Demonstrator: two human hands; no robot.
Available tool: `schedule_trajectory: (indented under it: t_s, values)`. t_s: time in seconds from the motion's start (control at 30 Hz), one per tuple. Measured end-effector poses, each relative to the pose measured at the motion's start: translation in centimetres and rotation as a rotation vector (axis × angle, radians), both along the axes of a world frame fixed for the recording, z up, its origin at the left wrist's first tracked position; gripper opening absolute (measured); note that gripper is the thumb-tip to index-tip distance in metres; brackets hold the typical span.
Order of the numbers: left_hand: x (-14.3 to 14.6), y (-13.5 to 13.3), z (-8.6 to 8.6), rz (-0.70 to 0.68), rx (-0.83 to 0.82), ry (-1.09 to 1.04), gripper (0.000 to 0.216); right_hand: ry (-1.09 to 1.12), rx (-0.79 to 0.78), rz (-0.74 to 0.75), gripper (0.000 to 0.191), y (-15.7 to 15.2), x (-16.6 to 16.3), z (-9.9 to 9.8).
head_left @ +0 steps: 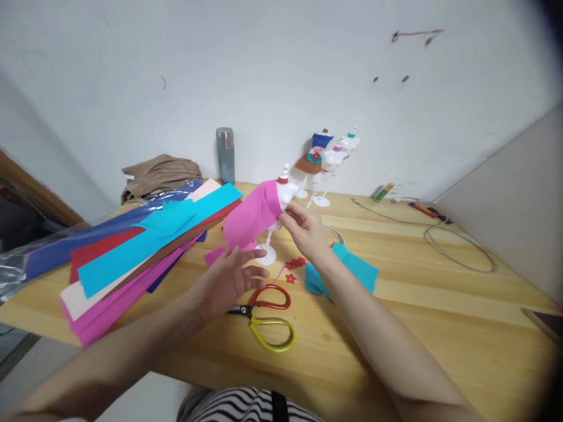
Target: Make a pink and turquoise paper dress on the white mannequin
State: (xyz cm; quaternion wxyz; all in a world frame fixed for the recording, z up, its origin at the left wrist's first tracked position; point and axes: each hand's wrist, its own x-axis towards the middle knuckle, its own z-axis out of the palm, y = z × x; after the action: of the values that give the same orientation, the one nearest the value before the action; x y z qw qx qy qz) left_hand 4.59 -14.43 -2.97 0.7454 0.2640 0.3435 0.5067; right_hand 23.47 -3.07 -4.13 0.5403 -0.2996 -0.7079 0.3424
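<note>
A small white dress form (288, 191) with a red neck band stands on a round white base. Pink fabric (253, 214) lies against its front and spreads out to the left. My right hand (302, 228) pinches the edge of this fabric at the form's right side. My left hand (233, 272) is below the fabric, fingers spread and apart, with nothing in it. Just under that hand lie scissors (264, 316) with one red and one yellow handle. Red flower cutouts (294, 266) rest near the base.
Coloured fabric strips (145, 246) pile up on the left, beside brown cloth (160, 176). A flask (226, 155) and dressed miniature forms (323, 158) stand at the wall. Folded teal fabric (343, 272) lies by my right forearm; a cable (461, 258) coils farther right.
</note>
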Motion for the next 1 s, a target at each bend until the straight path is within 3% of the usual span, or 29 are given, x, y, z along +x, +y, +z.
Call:
schedule_trajectory:
  t_s: [0.1,0.23,0.37,0.63,0.87,1.0]
  values:
    - [1.3,0.3,-0.4,-0.115,0.067,-0.028,0.049,-0.010,0.007,-0.007,0.021,-0.1,-0.1,0.0]
    - [2.9,1.7,1.4,0.004,0.033,-0.147,0.040,-0.016,0.025,-0.008,0.022,-0.1,-0.2,-0.1]
    - [3.7,2.1,2.8,0.082,-0.085,-0.225,0.053,-0.024,0.022,-0.024,0.025,0.0,-0.2,-0.2]
    - [3.2,2.5,2.2,0.149,-0.176,-0.340,0.055,-0.039,0.031,-0.043,0.025,-0.1,-0.1,-0.1]
    - [2.3,3.1,2.0,0.208,-0.184,-0.235,0.048,-0.020,0.014,-0.029,0.025,0.0,-0.1,-0.1]
    - [1.4,3.2,1.6,0.122,-0.287,-0.061,0.047,-0.002,-0.006,-0.019,0.025,0.0,-0.1,-0.1]
